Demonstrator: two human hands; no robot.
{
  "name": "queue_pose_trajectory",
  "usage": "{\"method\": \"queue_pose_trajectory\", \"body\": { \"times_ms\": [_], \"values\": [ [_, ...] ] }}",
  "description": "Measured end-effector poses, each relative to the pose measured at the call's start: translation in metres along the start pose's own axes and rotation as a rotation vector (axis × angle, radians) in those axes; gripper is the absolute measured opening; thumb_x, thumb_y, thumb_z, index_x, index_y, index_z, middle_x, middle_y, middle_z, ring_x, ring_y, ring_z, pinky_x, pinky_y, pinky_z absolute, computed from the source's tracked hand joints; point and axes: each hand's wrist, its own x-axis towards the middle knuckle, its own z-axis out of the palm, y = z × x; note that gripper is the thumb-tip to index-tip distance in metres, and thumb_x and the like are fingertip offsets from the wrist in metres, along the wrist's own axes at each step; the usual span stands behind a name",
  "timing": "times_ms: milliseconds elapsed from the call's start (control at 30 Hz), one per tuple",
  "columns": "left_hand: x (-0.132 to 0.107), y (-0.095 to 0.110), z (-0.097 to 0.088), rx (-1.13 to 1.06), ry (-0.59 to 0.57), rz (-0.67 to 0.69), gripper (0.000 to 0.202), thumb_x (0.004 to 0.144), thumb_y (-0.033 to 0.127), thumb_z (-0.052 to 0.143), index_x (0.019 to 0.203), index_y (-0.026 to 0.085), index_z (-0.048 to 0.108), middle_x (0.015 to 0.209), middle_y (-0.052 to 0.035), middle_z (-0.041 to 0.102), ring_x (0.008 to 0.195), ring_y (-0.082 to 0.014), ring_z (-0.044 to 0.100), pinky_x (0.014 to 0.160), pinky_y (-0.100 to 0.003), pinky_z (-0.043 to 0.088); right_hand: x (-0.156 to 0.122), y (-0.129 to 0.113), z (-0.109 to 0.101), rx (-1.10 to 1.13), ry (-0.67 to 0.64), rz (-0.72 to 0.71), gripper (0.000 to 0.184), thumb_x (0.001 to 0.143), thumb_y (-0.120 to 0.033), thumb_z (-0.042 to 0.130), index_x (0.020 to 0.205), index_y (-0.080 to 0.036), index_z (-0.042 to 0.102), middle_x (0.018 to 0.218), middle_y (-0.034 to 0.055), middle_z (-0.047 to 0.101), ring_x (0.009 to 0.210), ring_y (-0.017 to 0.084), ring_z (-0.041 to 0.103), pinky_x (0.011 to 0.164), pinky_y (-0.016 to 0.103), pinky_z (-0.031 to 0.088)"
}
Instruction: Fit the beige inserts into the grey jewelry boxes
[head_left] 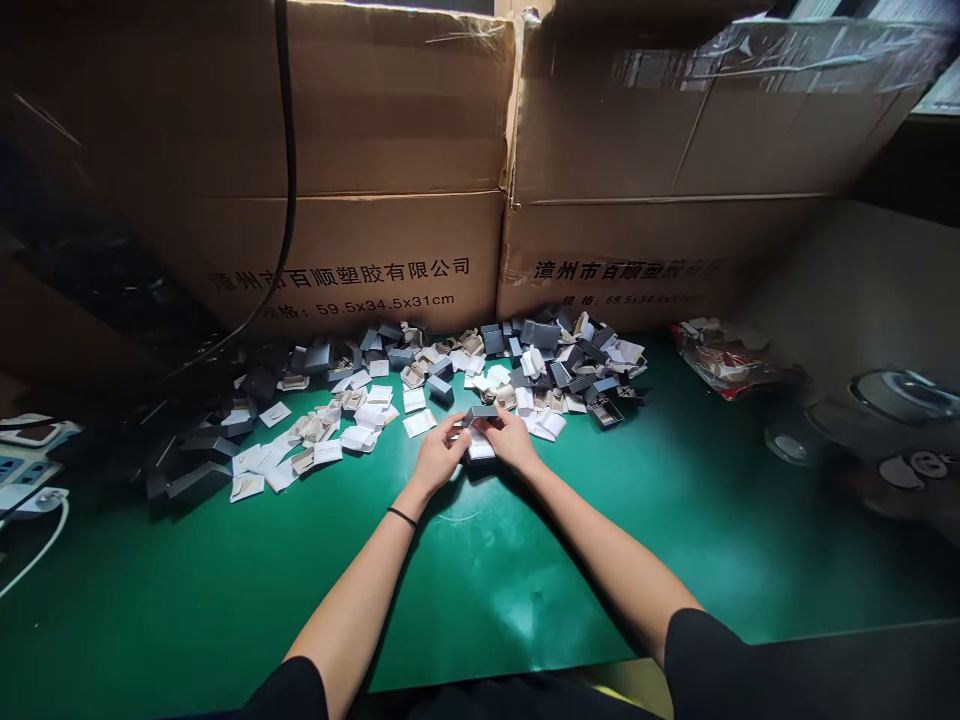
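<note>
Both hands meet at the middle of the green table around one small dark grey box (481,412), which has a white part (481,447) below it. My left hand (441,452) grips the box's left side, fingers curled and thumb toward the middle. On the other side my right hand (513,440) closes on the box, its fingertips partly hidden. Just beyond the hands lie folded white paper pieces (420,422) and another small dark box (440,390). Whether the white part is joined to the held box, I cannot tell.
Heaps of dark boxes (541,335) and white pieces (371,412) spread along the back of the green table (480,580). Large cartons (360,150) stand behind. A black cable (288,150) hangs left, above a power strip (30,465). A red packet (724,360) and clear jar (892,410) are right.
</note>
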Motion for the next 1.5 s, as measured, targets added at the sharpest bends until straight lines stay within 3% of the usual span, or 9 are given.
{"method": "queue_pose_trajectory", "body": {
  "times_ms": [300, 400, 500, 600, 833, 1067, 1200, 1367, 1500],
  "values": [
    [-0.011, 0.005, 0.008, 0.113, -0.08, 0.157, 0.043, 0.093, 0.046, 0.044, 0.126, 0.018, 0.046, 0.072, 0.0006, 0.056, 0.06, -0.013, 0.05, 0.064, -0.028, 0.046, -0.001, -0.011, -0.004, 0.335, -0.039, 0.108, 0.051, 0.057, -0.037, 0.077, 0.099, -0.023, 0.051, 0.095, 0.0029, 0.063, 0.066, 0.014, 0.057, 0.059, 0.028, 0.048],
    [-0.011, 0.002, 0.006, 0.125, -0.033, 0.272, 0.04, 0.092, 0.041, 0.048, 0.125, 0.02, 0.048, 0.102, -0.0081, 0.061, 0.084, -0.0174, 0.06, 0.075, -0.032, 0.051, -0.002, -0.013, -0.005, 0.218, 0.041, 0.074, 0.039, 0.056, -0.036, 0.077, 0.083, -0.021, 0.053, 0.081, -0.0007, 0.058, 0.064, 0.012, 0.049, 0.058, 0.026, 0.044],
    [-0.009, 0.002, 0.001, 0.261, -0.029, 0.425, 0.034, 0.09, 0.035, 0.054, 0.122, 0.023, 0.056, 0.123, -0.0114, 0.054, 0.111, -0.0226, 0.056, 0.089, -0.037, 0.052, -0.005, -0.015, -0.01, 0.207, -0.114, 0.055, 0.026, 0.06, -0.037, 0.072, 0.07, -0.02, 0.056, 0.069, -0.0015, 0.056, 0.067, 0.013, 0.049, 0.064, 0.026, 0.043],
    [-0.011, 0.002, 0.0, 0.429, -0.029, 0.613, 0.03, 0.09, 0.026, 0.056, 0.119, 0.026, 0.061, 0.123, -0.01, 0.053, 0.115, -0.0219, 0.055, 0.096, -0.04, 0.05, -0.009, -0.019, -0.016, 0.289, -0.298, 0.109, 0.021, 0.06, -0.034, 0.07, 0.069, -0.018, 0.06, 0.065, -0.0014, 0.058, 0.065, 0.013, 0.05, 0.061, 0.025, 0.042],
    [-0.023, -0.004, 0.011, 0.55, 0.164, 0.916, 0.043, 0.09, 0.011, 0.052, 0.128, 0.03, 0.056, 0.129, -0.0096, 0.049, 0.116, -0.0203, 0.056, 0.088, -0.034, 0.056, -0.018, -0.031, -0.019, 0.293, -0.332, 0.052, 0.02, 0.061, -0.032, 0.07, 0.066, -0.017, 0.058, 0.069, -0.0009, 0.057, 0.064, 0.011, 0.048, 0.056, 0.023, 0.04],
    [-0.026, -0.004, 0.016, 0.53, 0.149, 0.682, 0.035, 0.094, 0.022, 0.048, 0.126, 0.028, 0.06, 0.122, -0.0117, 0.052, 0.11, -0.0212, 0.058, 0.088, -0.038, 0.056, -0.018, -0.02, -0.019, 0.257, -0.249, 0.067, 0.016, 0.071, -0.031, 0.061, 0.083, -0.022, 0.055, 0.063, -0.0045, 0.053, 0.049, 0.009, 0.044, 0.045, 0.022, 0.037],
    [-0.022, -0.002, 0.019, 0.425, 0.112, 0.503, 0.032, 0.091, 0.031, 0.053, 0.121, 0.031, 0.065, 0.124, -0.0095, 0.054, 0.113, -0.0235, 0.057, 0.096, -0.044, 0.051, -0.02, -0.02, -0.031, 0.251, -0.322, 0.01, 0.047, 0.065, -0.024, 0.064, 0.111, -0.025, 0.054, 0.099, 0.0029, 0.064, 0.064, 0.013, 0.057, 0.047, 0.023, 0.047],
    [0.001, 0.013, 0.045, 0.335, 0.051, 0.458, 0.032, 0.091, 0.034, 0.054, 0.12, 0.028, 0.066, 0.127, -0.0096, 0.055, 0.116, -0.0245, 0.055, 0.101, -0.046, 0.047, -0.009, -0.028, -0.071, 0.196, -0.245, -0.034, 0.057, 0.062, -0.027, 0.073, 0.117, -0.023, 0.06, 0.111, 0.008, 0.066, 0.091, 0.022, 0.064, 0.065, 0.03, 0.056],
    [0.041, 0.037, 0.086, 0.36, -0.078, 0.636, 0.033, 0.094, 0.031, 0.047, 0.121, 0.026, 0.066, 0.131, -0.0117, 0.05, 0.123, -0.025, 0.049, 0.103, -0.043, 0.044, 0.011, -0.036, -0.129, 0.065, -0.127, -0.125, 0.062, 0.061, -0.03, 0.075, 0.12, -0.019, 0.061, 0.116, 0.0092, 0.066, 0.101, 0.024, 0.063, 0.085, 0.036, 0.054]
  ]
}}
